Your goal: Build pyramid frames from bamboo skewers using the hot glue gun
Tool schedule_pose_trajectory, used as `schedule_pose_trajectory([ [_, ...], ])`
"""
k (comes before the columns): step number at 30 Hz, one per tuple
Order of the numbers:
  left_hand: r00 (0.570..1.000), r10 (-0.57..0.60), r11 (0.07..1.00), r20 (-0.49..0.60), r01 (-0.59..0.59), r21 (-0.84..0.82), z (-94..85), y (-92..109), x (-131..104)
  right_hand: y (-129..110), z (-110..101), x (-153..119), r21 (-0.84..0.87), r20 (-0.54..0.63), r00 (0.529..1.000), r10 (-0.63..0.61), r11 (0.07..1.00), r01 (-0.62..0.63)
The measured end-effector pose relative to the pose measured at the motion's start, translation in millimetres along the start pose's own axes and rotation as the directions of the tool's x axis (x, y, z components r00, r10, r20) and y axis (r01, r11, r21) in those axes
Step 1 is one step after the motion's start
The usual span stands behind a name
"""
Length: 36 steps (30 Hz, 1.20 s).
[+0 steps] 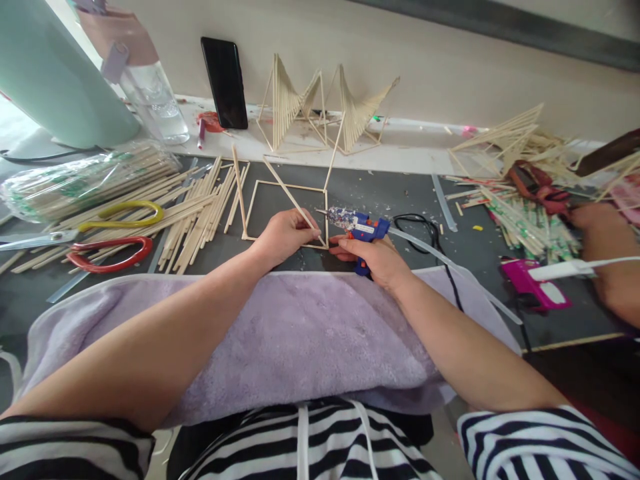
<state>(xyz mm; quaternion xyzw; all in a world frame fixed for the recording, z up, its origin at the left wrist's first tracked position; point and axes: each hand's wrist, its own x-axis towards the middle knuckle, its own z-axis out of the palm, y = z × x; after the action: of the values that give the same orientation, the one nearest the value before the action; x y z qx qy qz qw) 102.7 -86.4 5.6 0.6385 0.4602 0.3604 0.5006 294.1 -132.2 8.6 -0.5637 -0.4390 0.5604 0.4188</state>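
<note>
Left hand [287, 235]: pinching a thin, pale wooden stick [280, 181], low end over the near right corner of a four-sided wooden-stick frame [310, 189] lying on the dark grey tabletop [400, 190] | Right hand [384, 260]: curled round a blue glue gun [369, 229], nozzle by the frame's right side | Beyond: black phone [225, 83], propped upright
</note>
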Motion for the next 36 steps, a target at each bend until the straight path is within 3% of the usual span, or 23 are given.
schedule_pose_trajectory([
  [22,1.000,-0.010,1.000,-0.009,0.010,-0.006,0.9,1.0,-0.1,1.8,-1.2,1.1,0.012,-0.006,1.000,-0.010,1.000,0.010],
  [36,1.000,0.005,0.995,-0.022,-0.003,0.099,-1.4,-1.0,1.4,2.0,-1.2,1.9,0.012,0.004,1.000,-0.002,1.000,0.002],
])
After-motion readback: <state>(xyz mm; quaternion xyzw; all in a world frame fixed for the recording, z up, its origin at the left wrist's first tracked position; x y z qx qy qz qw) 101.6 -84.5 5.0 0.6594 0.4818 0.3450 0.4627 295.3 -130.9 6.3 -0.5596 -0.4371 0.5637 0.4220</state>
